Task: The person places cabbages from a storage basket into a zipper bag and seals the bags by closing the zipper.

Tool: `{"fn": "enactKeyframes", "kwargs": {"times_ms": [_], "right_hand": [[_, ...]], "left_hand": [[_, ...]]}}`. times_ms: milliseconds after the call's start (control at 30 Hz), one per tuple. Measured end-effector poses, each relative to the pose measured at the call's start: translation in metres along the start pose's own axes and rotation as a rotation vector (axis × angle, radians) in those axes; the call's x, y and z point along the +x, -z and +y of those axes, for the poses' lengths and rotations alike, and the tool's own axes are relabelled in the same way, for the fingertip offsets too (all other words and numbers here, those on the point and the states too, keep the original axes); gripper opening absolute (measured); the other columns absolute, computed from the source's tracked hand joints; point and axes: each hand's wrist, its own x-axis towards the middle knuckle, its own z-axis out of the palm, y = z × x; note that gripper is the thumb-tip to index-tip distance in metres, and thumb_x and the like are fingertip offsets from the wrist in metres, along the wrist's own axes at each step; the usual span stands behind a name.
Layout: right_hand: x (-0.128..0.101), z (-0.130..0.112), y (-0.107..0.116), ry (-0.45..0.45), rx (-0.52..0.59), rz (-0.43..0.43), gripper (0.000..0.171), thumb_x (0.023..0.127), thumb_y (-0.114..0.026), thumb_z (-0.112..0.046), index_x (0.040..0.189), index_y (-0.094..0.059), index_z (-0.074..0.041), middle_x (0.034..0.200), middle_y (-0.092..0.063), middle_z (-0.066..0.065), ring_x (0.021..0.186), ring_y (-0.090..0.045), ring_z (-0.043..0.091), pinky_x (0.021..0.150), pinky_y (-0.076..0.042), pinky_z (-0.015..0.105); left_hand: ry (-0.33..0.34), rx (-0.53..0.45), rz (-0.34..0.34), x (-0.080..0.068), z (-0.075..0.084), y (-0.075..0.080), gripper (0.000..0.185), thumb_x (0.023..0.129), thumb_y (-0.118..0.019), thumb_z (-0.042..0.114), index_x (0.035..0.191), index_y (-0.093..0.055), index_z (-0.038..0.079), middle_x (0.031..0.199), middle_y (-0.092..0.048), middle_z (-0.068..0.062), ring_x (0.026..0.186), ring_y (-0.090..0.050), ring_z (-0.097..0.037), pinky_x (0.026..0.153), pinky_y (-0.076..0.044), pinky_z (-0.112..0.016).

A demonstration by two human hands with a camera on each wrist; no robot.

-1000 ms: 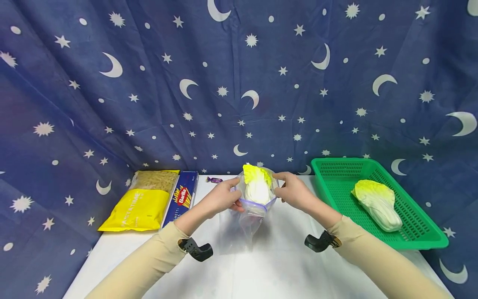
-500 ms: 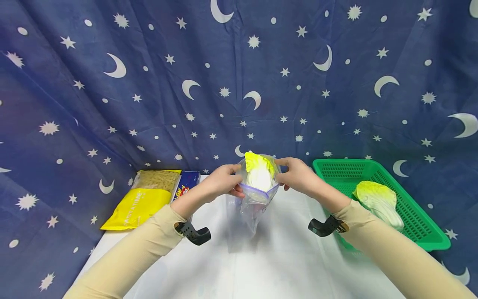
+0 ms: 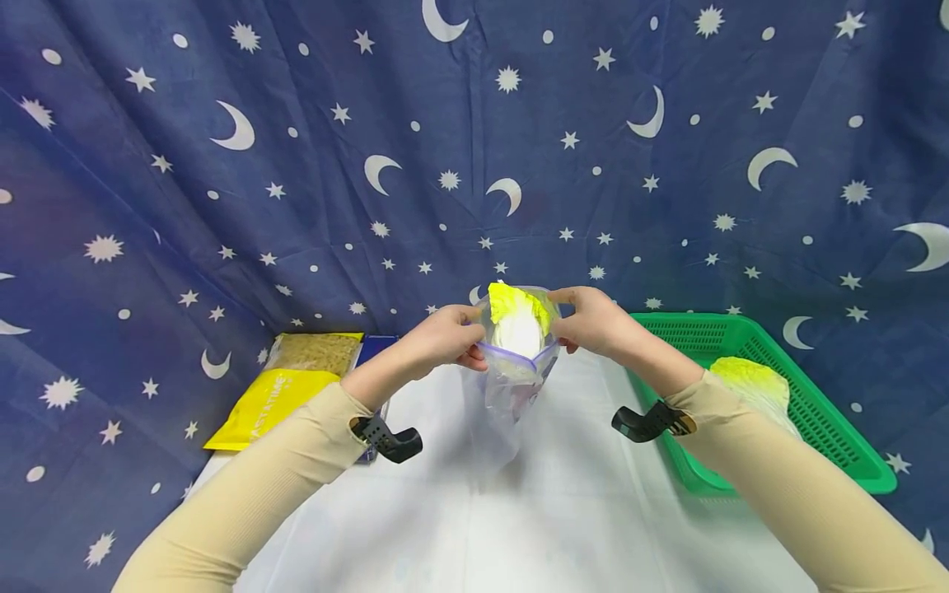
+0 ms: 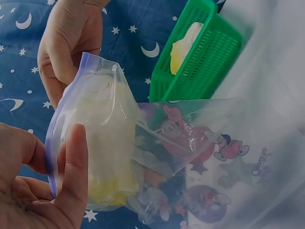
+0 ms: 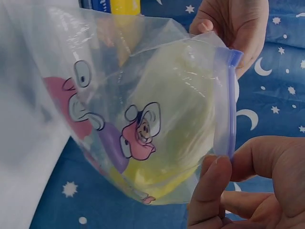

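A clear zip bag (image 3: 511, 387) with cartoon prints (image 5: 138, 133) and a purple zip strip hangs above the white table (image 3: 474, 527). A pale cabbage head (image 3: 516, 323) with yellow leaf tips sits in the bag's mouth. My left hand (image 3: 445, 338) pinches the left side of the rim, thumb and fingers on the strip (image 4: 50, 162). My right hand (image 3: 593, 323) pinches the right side of the rim (image 5: 231, 109). The bag's lower part dangles loosely, and the cabbage shows through the plastic (image 4: 105, 143).
A green plastic basket (image 3: 830, 428) holding a second cabbage head (image 3: 749, 383) stands at the right of the table. A yellow pasta bag (image 3: 289, 387) and a blue spaghetti box (image 3: 374, 346) lie at the left. A star-and-moon cloth hangs behind.
Both hands have lifted the bag with the cabbage higher off the table, still holding the rim on either side. The head view has tilted slightly.
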Motion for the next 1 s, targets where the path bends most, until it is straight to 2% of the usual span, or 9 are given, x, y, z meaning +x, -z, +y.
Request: {"fn": "enactKeyframes", "kwargs": {"times_ms": [133, 233, 367, 467, 633, 733, 833, 867, 1000], "right_hand": [[0.001, -0.004, 0.005, -0.006, -0.011, 0.007, 0.067, 0.090, -0.058, -0.008, 0.155, -0.041, -0.001, 0.125, -0.062, 0.020, 0.068, -0.059, 0.025, 0.058, -0.049, 0.030], [0.000, -0.006, 0.009, 0.001, -0.009, 0.021, 0.066, 0.091, -0.057, -0.007, 0.155, -0.042, -0.001, 0.134, -0.057, 0.020, 0.071, -0.060, 0.027, 0.061, -0.053, 0.031], [0.000, -0.006, 0.010, 0.007, -0.001, 0.027, 0.066, 0.090, -0.057, -0.007, 0.154, -0.043, -0.001, 0.134, -0.057, 0.020, 0.073, -0.061, 0.026, 0.065, -0.055, 0.033], [0.001, -0.004, 0.008, 0.006, 0.001, 0.013, 0.066, 0.090, -0.058, -0.007, 0.154, -0.043, 0.000, 0.137, -0.056, 0.022, 0.072, -0.061, 0.025, 0.067, -0.057, 0.034], [0.002, 0.001, 0.002, -0.014, 0.002, -0.031, 0.069, 0.090, -0.058, -0.006, 0.156, -0.039, 0.001, 0.142, -0.051, 0.023, 0.069, -0.060, 0.024, 0.063, -0.054, 0.030], [0.003, 0.004, -0.001, -0.030, 0.024, -0.052, 0.073, 0.090, -0.058, -0.005, 0.158, -0.033, 0.002, 0.142, -0.049, 0.024, 0.069, -0.060, 0.023, 0.062, -0.055, 0.030], [0.004, 0.007, -0.005, -0.042, 0.069, -0.064, 0.078, 0.090, -0.059, -0.004, 0.160, -0.026, 0.002, 0.142, -0.048, 0.026, 0.072, -0.060, 0.024, 0.063, -0.057, 0.031], [0.005, 0.008, -0.006, -0.047, 0.083, -0.067, 0.079, 0.090, -0.059, -0.004, 0.160, -0.024, 0.002, 0.142, -0.048, 0.026, 0.073, -0.061, 0.024, 0.064, -0.058, 0.031], [0.006, 0.012, -0.010, -0.063, 0.123, -0.076, 0.083, 0.090, -0.060, -0.003, 0.162, -0.019, 0.001, 0.138, -0.048, 0.026, 0.074, -0.060, 0.024, 0.064, -0.057, 0.031]], "left_hand": [[-0.011, 0.011, -0.005, 0.002, 0.002, 0.000, 0.061, 0.097, -0.045, 0.002, 0.156, -0.031, -0.007, 0.071, -0.052, -0.010, 0.057, -0.063, -0.014, 0.067, -0.062, -0.027], [0.003, -0.031, -0.014, 0.004, 0.001, 0.000, 0.062, 0.097, -0.046, 0.001, 0.157, -0.030, -0.006, 0.079, -0.053, -0.011, 0.061, -0.062, -0.014, 0.069, -0.063, -0.027], [0.039, -0.136, -0.032, 0.005, -0.003, 0.000, 0.065, 0.097, -0.047, -0.001, 0.158, -0.028, -0.004, 0.098, -0.055, -0.016, 0.068, -0.060, -0.014, 0.075, -0.063, -0.030], [0.041, -0.158, -0.015, 0.006, -0.006, -0.001, 0.064, 0.097, -0.048, -0.001, 0.158, -0.029, -0.003, 0.100, -0.056, -0.015, 0.068, -0.058, -0.014, 0.076, -0.063, -0.031], [-0.036, -0.014, 0.040, 0.006, -0.010, -0.007, 0.063, 0.099, -0.046, 0.003, 0.159, -0.030, 0.000, 0.092, -0.056, -0.018, 0.060, -0.058, -0.014, 0.074, -0.063, -0.033], [-0.088, 0.076, 0.048, 0.004, -0.011, -0.010, 0.062, 0.099, -0.046, 0.004, 0.160, -0.030, 0.001, 0.131, -0.057, -0.021, 0.060, -0.058, -0.015, 0.071, -0.063, -0.032], [-0.139, 0.153, 0.041, 0.002, -0.012, -0.013, 0.062, 0.100, -0.045, 0.004, 0.160, -0.029, 0.001, 0.165, -0.029, -0.011, 0.061, -0.056, -0.015, 0.068, -0.063, -0.031], [-0.159, 0.181, 0.039, 0.001, -0.012, -0.014, 0.062, 0.099, -0.045, 0.004, 0.159, -0.029, 0.001, 0.169, -0.022, -0.007, 0.060, -0.056, -0.016, 0.067, -0.063, -0.031], [-0.227, 0.279, 0.047, 0.001, -0.012, -0.017, 0.064, 0.096, -0.045, 0.003, 0.159, -0.032, 0.001, 0.169, -0.020, -0.007, 0.056, -0.054, -0.016, 0.062, -0.062, -0.029]]}}
